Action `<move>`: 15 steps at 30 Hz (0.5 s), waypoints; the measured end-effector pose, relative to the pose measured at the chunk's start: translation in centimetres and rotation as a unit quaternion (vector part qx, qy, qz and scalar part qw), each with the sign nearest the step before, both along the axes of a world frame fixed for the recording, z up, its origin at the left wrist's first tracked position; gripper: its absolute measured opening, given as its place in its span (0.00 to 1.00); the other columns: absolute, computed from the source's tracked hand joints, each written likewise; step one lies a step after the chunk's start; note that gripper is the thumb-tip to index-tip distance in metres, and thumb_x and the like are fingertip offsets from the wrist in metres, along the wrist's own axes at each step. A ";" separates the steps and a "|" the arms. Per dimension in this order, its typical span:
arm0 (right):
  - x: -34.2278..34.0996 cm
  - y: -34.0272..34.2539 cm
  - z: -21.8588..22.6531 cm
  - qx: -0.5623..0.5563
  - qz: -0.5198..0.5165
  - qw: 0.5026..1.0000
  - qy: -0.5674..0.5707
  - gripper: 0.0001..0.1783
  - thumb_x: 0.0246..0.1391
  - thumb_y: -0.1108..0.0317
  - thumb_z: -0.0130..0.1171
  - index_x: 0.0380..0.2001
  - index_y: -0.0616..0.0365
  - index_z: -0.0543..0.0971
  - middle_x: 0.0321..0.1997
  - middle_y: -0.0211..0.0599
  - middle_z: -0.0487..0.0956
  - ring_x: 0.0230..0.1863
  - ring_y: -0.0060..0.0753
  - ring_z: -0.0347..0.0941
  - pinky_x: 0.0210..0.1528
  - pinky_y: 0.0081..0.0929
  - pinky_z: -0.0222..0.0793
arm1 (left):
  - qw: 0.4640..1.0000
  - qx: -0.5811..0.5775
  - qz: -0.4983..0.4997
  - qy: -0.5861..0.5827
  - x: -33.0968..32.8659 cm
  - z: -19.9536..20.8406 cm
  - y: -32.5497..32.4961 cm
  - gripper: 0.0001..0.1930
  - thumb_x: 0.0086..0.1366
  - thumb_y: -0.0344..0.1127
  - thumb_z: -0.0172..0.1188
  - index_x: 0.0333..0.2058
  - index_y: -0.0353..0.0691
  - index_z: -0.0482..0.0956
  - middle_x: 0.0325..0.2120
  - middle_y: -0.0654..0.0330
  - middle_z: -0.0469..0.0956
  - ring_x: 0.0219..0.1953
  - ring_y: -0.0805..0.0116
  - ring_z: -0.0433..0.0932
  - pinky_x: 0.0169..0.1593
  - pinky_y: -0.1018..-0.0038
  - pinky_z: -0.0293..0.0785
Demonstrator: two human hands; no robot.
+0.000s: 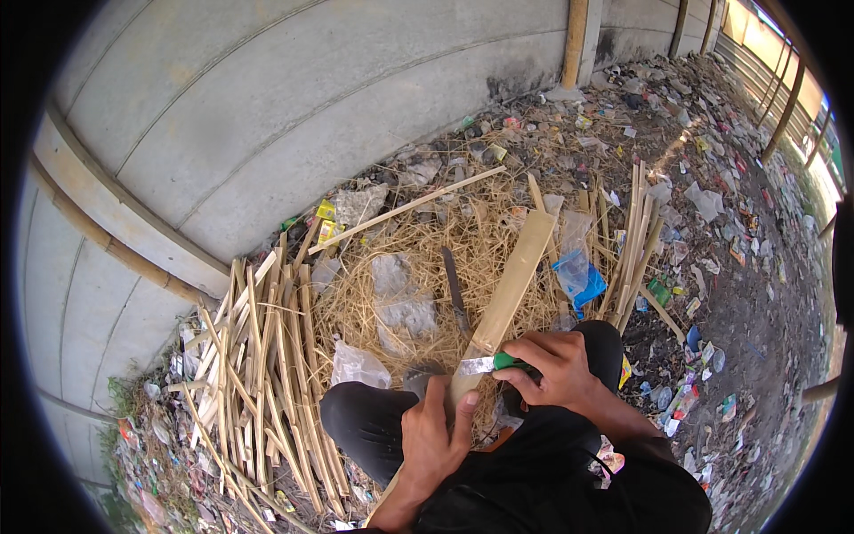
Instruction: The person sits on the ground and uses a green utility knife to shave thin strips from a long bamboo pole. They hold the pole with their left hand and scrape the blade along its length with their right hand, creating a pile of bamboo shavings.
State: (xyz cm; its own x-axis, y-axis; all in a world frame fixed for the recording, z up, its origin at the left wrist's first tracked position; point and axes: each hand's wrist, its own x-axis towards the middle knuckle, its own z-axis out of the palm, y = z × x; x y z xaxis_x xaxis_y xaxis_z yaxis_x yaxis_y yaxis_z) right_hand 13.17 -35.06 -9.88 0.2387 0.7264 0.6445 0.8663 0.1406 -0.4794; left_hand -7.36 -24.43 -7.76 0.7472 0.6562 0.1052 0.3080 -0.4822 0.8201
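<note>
A wide, flat bamboo slat (pixel 514 276) slants up and away from my lap, between my bent knees. My left hand (pixel 436 438) is closed around its near part, index finger and thumb at either side. My right hand (pixel 556 369) grips a knife (pixel 507 360) with a green handle. The knife's pale blade lies across the slat's face, just beyond my left fingertips. Beyond my knees a dark, narrow blade-like tool (pixel 455 289) rests on a heap of straw-like shavings (pixel 489 214), close to the slat's left side.
Split bamboo strips (pixel 267 374) are piled at my left; another bundle (pixel 633 240) lies at the right. Beyond the shavings stands a grey concrete wall (pixel 356 89). Litter (pixel 712 267) covers the ground, with a blue plastic bag (pixel 583 283) near the slat and a grey block (pixel 400 298) among the shavings.
</note>
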 end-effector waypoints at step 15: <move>4.4 -1.7 0.0 0.069 -0.112 0.990 0.060 0.15 0.61 0.62 0.73 0.42 0.63 0.83 0.29 0.40 0.84 0.24 0.35 0.80 0.27 0.29 0.72 | 0.995 -0.081 -0.041 0.038 -1.4 -0.4 0.7 0.18 0.82 0.45 0.51 0.44 0.31 0.73 0.20 0.47 0.78 0.23 0.46 0.82 0.29 0.57 0.74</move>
